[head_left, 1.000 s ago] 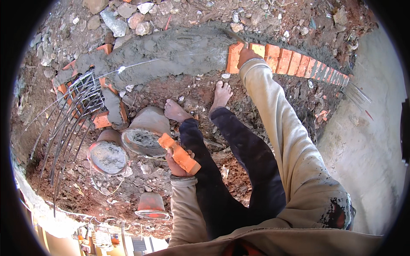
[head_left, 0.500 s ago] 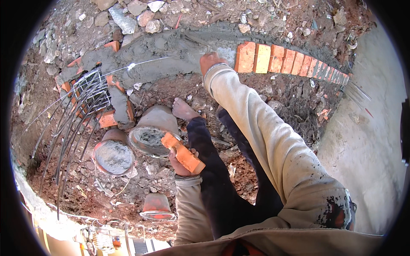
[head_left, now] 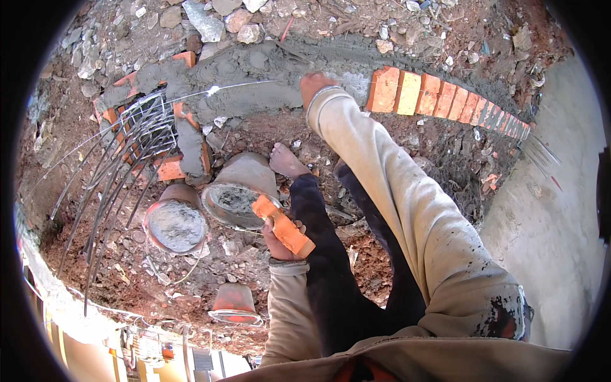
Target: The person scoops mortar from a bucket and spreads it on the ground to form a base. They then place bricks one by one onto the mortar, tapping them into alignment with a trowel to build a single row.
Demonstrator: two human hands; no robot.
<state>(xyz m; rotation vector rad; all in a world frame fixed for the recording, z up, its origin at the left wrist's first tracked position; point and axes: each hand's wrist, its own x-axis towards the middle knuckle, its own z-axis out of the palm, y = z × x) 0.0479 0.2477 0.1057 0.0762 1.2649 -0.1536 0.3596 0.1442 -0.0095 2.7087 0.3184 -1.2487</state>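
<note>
My left hand (head_left: 278, 239) grips an orange brick (head_left: 289, 233) from below, in front of my left leg. One long edge of that brick has a notch. Farther out, my right hand (head_left: 316, 88) is a fist over a curved bed of wet grey mortar (head_left: 254, 92). A mortar-smeared trowel (head_left: 298, 56) reaches from this fist toward the far left; its blade blends with the mortar. To the right of my fist, a row of laid bricks (head_left: 407, 93) curves away. A taut string line (head_left: 245, 83) runs along the bed.
Steel rebar (head_left: 121, 165) juts out from a brick-edged corner at the left. Two mortar buckets (head_left: 245, 172) (head_left: 175, 223) stand near my bare foot (head_left: 287, 160), with another bucket (head_left: 234, 305) nearer me. A smooth grey wall (head_left: 547, 210) rises at right; rubble (head_left: 203, 22) lies beyond the bed.
The whole view has shifted slightly, so the scene sits farther right. Relative to the laid bricks, my right hand has moved a little left along the mortar. The brick stays in my left hand.
</note>
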